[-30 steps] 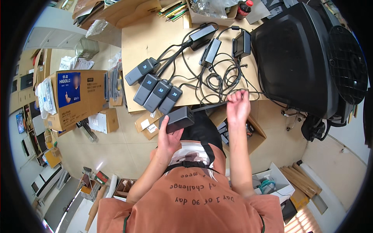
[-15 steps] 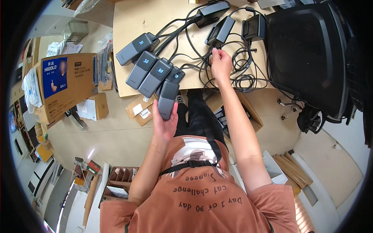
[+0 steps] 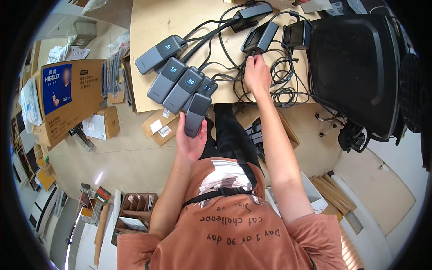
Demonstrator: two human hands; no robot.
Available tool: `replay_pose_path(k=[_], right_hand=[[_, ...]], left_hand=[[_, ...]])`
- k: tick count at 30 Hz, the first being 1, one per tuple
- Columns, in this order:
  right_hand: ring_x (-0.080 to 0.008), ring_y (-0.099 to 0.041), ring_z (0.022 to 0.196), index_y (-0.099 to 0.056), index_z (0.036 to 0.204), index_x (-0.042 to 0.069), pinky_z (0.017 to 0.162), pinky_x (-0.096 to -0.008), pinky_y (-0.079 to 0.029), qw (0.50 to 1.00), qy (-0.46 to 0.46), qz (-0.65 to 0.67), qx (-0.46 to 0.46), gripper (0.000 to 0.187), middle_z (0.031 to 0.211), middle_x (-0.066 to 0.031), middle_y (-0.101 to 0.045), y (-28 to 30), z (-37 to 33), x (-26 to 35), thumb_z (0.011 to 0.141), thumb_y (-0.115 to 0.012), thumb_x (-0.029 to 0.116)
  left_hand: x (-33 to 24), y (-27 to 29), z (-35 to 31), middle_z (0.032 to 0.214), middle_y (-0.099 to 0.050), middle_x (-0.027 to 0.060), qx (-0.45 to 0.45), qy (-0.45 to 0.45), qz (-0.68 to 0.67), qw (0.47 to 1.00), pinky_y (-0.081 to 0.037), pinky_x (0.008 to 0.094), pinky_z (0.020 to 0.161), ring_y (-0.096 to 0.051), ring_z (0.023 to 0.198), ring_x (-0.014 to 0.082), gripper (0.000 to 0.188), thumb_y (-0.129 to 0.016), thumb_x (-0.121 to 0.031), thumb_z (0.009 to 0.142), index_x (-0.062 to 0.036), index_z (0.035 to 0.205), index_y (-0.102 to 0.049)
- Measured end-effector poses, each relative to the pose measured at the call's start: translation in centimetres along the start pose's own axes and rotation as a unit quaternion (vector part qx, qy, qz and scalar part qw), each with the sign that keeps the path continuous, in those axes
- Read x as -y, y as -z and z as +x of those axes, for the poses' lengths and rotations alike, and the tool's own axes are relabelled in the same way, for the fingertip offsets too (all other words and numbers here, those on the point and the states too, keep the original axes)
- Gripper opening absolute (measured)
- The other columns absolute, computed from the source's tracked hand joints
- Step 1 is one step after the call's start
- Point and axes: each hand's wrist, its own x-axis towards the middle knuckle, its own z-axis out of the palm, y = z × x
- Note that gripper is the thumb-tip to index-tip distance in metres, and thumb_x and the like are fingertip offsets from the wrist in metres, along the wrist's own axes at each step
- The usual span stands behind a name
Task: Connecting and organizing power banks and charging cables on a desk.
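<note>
In my left hand (image 3: 192,143) lies a grey power bank (image 3: 198,114), with my fingers and thumb along its sides and its display dark. Its far end overlaps another power bank (image 3: 206,87) at the table edge. To the left of that, several more grey power banks, such as this middle one (image 3: 181,92), lie side by side with lit displays and black cables at their far ends. My right hand (image 3: 258,78) pinches a black cable (image 3: 252,53) at the near end of a black charging block (image 3: 261,38); the fingertips partly hide the cable's end.
Tangled black cables (image 3: 284,74) cover the table's right part, near another black block (image 3: 297,35). A black chair (image 3: 355,67) stands at the right. A large cardboard box (image 3: 85,96) is at the left, and a smaller carton (image 3: 157,128) lies below the light wooden table (image 3: 157,18).
My right hand has moved slightly right and up toward the charging block's near end. The left hand keeps hold of the power bank, which has shifted a little to the right.
</note>
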Motion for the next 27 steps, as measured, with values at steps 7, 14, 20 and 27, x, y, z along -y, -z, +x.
replay_pose_path(k=[7, 14, 20, 27], right_hand=[[-0.0136, -0.065, 0.078, -0.07, 0.11, 0.002, 0.065, -0.0294, -0.047, 0.931, -0.057, 0.36, 0.038, 0.029, 0.087, -0.0074, -0.071, -0.8, -0.9, -1.3, 0.105, -0.056, 0.028], [-0.0074, -0.063, 0.067, -0.068, 0.108, -0.002, 0.053, -0.018, -0.04, 0.734, -0.213, 0.643, 0.048, 0.018, 0.092, -0.0095, -0.075, -1.4, 0.7, -2.3, 0.097, -0.071, 0.012], [-0.0126, -0.067, 0.07, -0.067, 0.108, -0.008, 0.062, -0.0249, -0.051, 0.833, -0.132, 0.532, -0.068, 0.022, 0.093, -0.0137, -0.076, -3.6, 0.6, -2.0, 0.095, -0.072, 0.009], [-0.0171, -0.071, 0.075, -0.071, 0.111, -0.008, 0.074, -0.0316, -0.055, 0.936, -0.071, 0.304, -0.159, 0.03, 0.085, -0.0138, -0.076, -2.7, -0.7, 0.1, 0.091, -0.075, 0.014]], left_hand=[[-0.1, 0.4, 0.4, 0.105, -0.071, 0.0103, 0.015, 0.005, -0.017, 1.0, -0.059, 0.0249, 0.069, -0.072, 0.091, 0.0192, 0.048, -0.062, -0.049, 0.101, -0.0048, 0.12, -0.066], [0.1, -0.3, 0.7, 0.104, -0.069, 0.0086, 0.015, 0.006, -0.02, 1.0, -0.059, 0.0258, 0.072, -0.07, 0.091, 0.0184, 0.046, -0.061, -0.048, 0.101, -0.0062, 0.12, -0.064], [0.2, -1.0, 1.2, 0.108, -0.068, 0.0098, 0.031, 0.001, -0.031, 0.999, -0.059, 0.0262, 0.073, -0.07, 0.094, 0.0195, 0.048, -0.061, -0.049, 0.101, -0.0054, 0.123, -0.063], [1.4, -2.8, -3.2, 0.121, -0.067, 0.0125, -0.095, 0.034, 0.004, 0.995, -0.057, 0.0258, 0.067, -0.07, 0.095, 0.0224, 0.048, -0.06, -0.052, 0.101, -0.0085, 0.122, -0.058]])
